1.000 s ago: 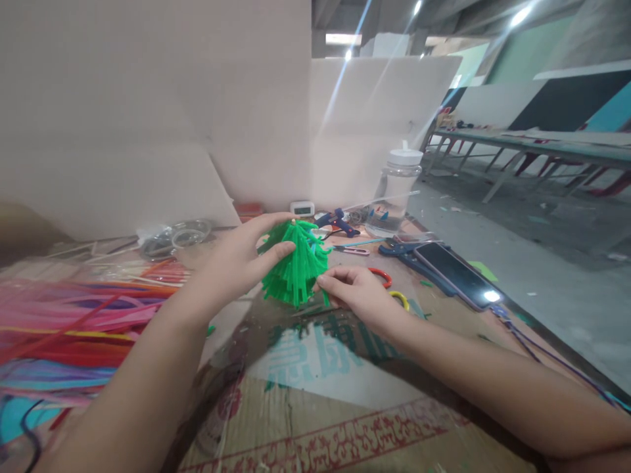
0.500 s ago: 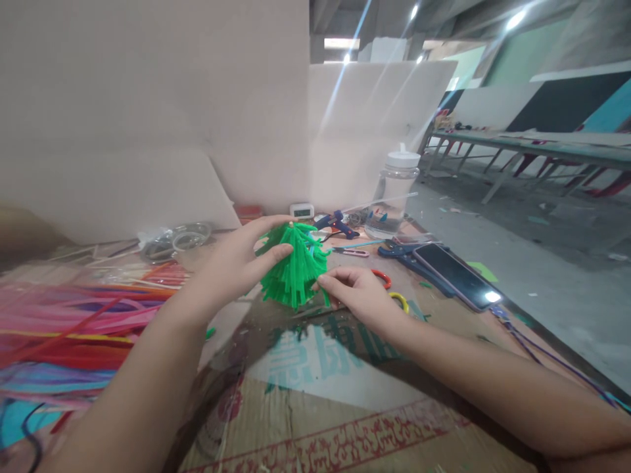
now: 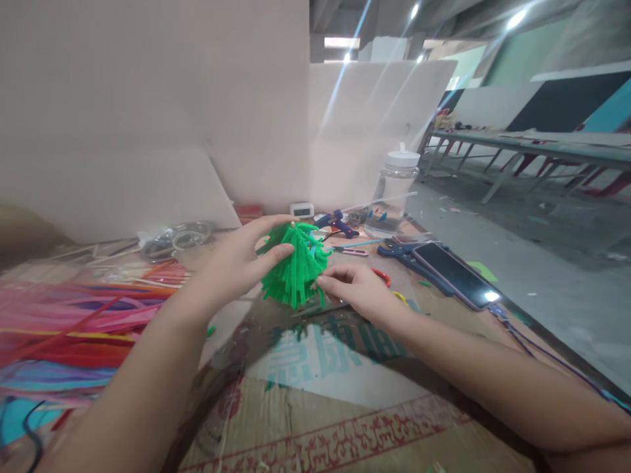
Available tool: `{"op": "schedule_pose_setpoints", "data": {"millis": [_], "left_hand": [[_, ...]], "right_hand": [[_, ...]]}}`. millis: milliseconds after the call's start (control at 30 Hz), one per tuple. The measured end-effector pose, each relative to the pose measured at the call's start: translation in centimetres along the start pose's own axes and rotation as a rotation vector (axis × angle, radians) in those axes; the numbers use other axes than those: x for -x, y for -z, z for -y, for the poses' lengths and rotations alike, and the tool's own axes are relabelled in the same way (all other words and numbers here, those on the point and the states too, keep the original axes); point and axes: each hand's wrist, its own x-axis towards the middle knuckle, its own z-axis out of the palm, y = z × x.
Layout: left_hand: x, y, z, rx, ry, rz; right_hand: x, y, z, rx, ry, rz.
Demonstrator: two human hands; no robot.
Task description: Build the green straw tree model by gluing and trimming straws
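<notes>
A cone of green pipe cleaners [image 3: 294, 272], shaped like a small tree with a pale stick tip at its top, is held above the cardboard surface. My left hand [image 3: 251, 256] grips it from the left, thumb across its front and fingers behind the top. At its lower right edge, my right hand [image 3: 352, 288] pinches with thumb and forefinger on a green strand end. Behind my right hand, scissors with a red handle loop [image 3: 381, 277] and a yellow one lie partly hidden.
Bundles of coloured pipe cleaners [image 3: 73, 328] cover the left side. Tape rolls [image 3: 185, 238], a small digital clock [image 3: 302, 210], a glue gun [image 3: 338, 225] and a water bottle [image 3: 393, 194] stand at the back. A phone [image 3: 456, 274] lies on the right over a dark blue tool [image 3: 411, 264].
My right hand has shifted very slightly left along the cone's lower edge, covering more of the scissor handles. My left hand and the green cone stay almost still.
</notes>
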Motion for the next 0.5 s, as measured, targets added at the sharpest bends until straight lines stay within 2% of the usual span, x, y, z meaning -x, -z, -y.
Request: {"op": "schedule_pose_setpoints", "data": {"millis": [267,500], "left_hand": [[-0.05,0.03,-0.33,-0.004,-0.029,0.016],[-0.01,0.09,-0.65,0.021,0.045,0.041]], "right_hand": [[0.09,-0.21,-0.22,0.000,-0.021,0.018],[-0.06,0.29,-0.55,0.111,0.110,-0.030]]}}
